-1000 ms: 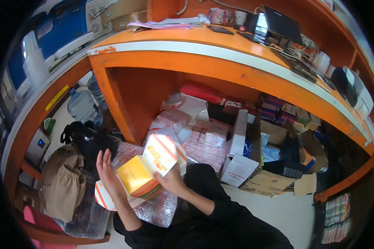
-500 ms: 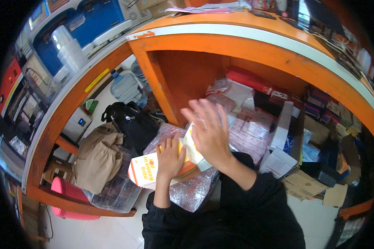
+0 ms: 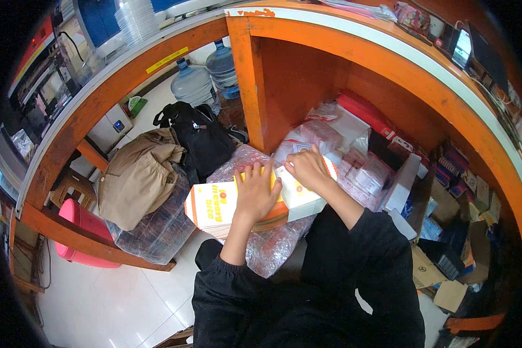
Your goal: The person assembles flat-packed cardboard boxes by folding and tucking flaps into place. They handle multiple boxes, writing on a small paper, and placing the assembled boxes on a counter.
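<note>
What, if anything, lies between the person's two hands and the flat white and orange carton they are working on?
Nothing visible does. The left hand lies flat on the carton, and the right hand presses on its far flap. Both touch it directly.

You are sitting behind the orange counter (image 3: 354,40) of a small shop: packaged goods (image 3: 359,168) are piling up under it, water jugs (image 3: 192,86) are standing left of it, stacked cups (image 3: 134,18) are sitting above.
</note>
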The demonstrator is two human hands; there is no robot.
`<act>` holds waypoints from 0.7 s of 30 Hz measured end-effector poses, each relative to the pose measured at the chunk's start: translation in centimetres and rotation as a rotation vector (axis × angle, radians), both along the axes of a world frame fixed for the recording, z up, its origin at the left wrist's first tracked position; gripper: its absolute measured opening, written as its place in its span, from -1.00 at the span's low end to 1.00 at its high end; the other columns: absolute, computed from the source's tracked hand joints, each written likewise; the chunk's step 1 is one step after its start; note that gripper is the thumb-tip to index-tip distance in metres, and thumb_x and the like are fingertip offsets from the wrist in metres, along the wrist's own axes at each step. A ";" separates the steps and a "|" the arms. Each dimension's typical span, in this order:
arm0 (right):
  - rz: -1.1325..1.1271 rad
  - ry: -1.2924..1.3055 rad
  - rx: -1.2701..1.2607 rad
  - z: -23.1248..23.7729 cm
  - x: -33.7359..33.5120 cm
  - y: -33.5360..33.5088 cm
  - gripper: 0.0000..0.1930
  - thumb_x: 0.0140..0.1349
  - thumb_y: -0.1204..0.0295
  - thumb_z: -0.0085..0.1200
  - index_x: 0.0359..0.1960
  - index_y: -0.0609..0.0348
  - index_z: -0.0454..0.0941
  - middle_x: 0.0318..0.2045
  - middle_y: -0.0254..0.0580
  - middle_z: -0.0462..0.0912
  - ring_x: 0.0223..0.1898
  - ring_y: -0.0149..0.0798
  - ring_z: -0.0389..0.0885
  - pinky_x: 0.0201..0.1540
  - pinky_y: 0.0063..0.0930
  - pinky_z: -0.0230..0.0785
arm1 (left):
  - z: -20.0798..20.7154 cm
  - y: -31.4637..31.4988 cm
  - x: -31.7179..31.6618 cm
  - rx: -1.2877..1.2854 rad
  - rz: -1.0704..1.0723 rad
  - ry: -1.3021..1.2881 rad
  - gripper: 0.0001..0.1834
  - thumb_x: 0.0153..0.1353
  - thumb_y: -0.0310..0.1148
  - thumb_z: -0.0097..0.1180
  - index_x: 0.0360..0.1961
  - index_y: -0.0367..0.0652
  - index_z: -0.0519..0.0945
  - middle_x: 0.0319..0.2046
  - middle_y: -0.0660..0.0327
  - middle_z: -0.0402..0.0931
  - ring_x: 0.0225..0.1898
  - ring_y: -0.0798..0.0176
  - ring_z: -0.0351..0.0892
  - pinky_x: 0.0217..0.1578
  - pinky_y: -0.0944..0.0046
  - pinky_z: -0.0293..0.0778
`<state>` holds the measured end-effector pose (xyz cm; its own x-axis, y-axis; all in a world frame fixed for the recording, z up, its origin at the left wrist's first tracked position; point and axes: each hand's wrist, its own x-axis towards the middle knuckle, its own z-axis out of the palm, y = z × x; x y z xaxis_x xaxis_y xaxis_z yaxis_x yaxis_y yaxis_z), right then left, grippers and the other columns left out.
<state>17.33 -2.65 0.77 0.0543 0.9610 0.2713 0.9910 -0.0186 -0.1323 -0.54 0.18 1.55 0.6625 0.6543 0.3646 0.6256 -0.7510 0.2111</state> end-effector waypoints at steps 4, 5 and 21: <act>0.049 0.050 0.299 -1.5 -0.8 0.4 -0.72 0.26 0.23 -0.13 -0.26 0.18 0.52 -0.24 -0.10 0.59 -0.15 -0.15 0.49 -0.06 -0.16 0.16 | 0.6 0.3 -0.1 -0.037 -0.024 0.023 -0.42 0.21 -0.04 -0.14 0.18 -0.15 0.28 -0.01 0.02 0.34 0.10 -0.03 0.24 0.16 -0.23 0.00; 0.027 0.165 0.290 -2.7 -1.0 0.1 -0.70 0.27 0.23 -0.15 -0.23 0.19 0.52 -0.23 -0.10 0.58 -0.13 -0.14 0.48 -0.05 -0.15 0.16 | 0.8 0.5 -0.2 -0.044 -0.042 0.029 -0.41 0.20 -0.03 -0.13 0.17 -0.16 0.29 -0.01 0.03 0.34 0.09 -0.02 0.25 0.15 -0.22 0.01; -0.044 0.662 0.023 -9.0 -1.7 0.2 -0.77 0.22 0.37 -0.19 -0.28 0.18 0.52 -0.24 -0.03 0.55 -0.09 0.03 0.43 0.05 -0.09 0.08 | 2.4 1.6 0.2 -0.330 -0.079 0.180 -0.32 0.11 0.08 -0.07 0.14 -0.19 0.32 0.04 0.03 0.31 0.11 0.06 0.27 0.10 -0.28 0.03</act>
<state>15.65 -2.47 -8.23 0.2557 0.9483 0.1878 0.6989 -0.0471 -0.7136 -0.32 1.77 3.91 0.7499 0.6614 0.0162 0.6176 -0.7086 0.3412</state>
